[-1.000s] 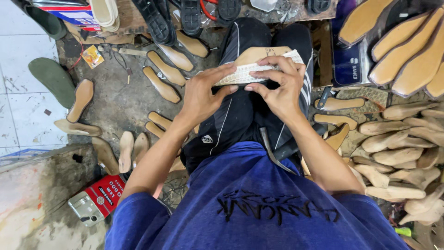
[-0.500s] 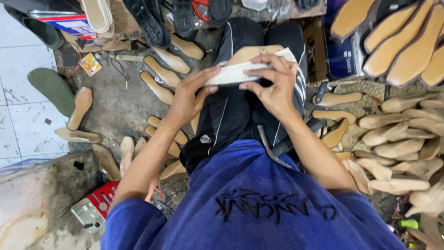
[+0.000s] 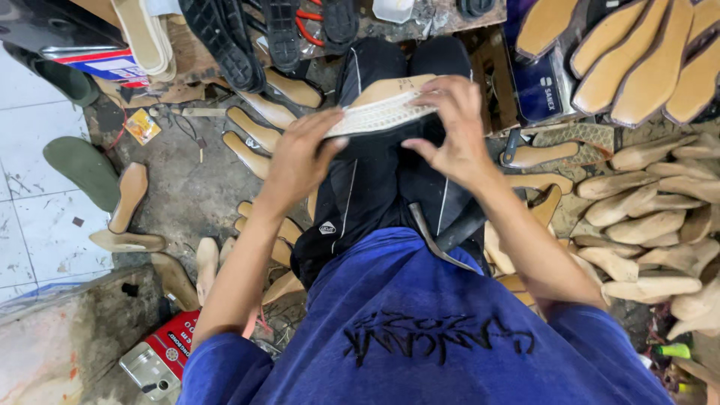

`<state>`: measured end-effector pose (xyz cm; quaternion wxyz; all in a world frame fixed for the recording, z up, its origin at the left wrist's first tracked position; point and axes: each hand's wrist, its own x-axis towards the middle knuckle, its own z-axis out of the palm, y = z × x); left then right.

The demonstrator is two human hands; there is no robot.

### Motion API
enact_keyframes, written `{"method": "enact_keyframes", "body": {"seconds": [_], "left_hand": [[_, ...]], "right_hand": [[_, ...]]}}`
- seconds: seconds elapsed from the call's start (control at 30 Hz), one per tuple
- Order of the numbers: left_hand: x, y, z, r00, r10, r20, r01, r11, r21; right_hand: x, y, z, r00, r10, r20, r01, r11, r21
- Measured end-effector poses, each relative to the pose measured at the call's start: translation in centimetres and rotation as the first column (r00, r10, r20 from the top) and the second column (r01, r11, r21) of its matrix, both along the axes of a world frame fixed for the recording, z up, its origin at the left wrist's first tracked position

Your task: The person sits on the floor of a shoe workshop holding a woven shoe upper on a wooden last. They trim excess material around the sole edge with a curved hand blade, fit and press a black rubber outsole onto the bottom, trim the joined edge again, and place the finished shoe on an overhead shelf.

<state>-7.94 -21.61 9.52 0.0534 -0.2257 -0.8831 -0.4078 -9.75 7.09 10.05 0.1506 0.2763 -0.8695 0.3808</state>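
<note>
Both hands, left [image 3: 300, 161] and right [image 3: 454, 127], pinch a white sole [image 3: 379, 116] (over a tan insole [image 3: 390, 90]) above the lap, fingers closed on its edges.

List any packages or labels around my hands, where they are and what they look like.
Red tin: floor, bottom left, flat, silver lid open.
Yellow packet: floor, upper left, small square.
Blue box: upper right beside soles, dark, white print.
Striped box: top left, red, white, blue.

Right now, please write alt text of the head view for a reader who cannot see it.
Seen from above, a seated person's left hand and right hand hold a white textured sole against a tan insole over the knees. Wooden shoe lasts and insoles cover the floor around.
</note>
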Motion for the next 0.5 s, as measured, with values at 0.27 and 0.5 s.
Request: {"method": "enact_keyframes", "body": {"seconds": [0.27, 0.5], "left_hand": [[-4.0, 10.8, -2.2, 0.974, -0.18, -0.139, 0.134, 0.947, -0.292], [-6.1, 13.6, -3.2, 0.971, -0.228, -0.072, 0.203, 0.946, -0.252]], "right_hand": [[-0.8, 4.5, -0.2, 0.998, -0.038, -0.04, 0.045, 0.978, 0.204], [-1.4, 5.2, 0.4, 0.998, -0.061, 0.005, 0.057, 0.962, 0.266]]}}
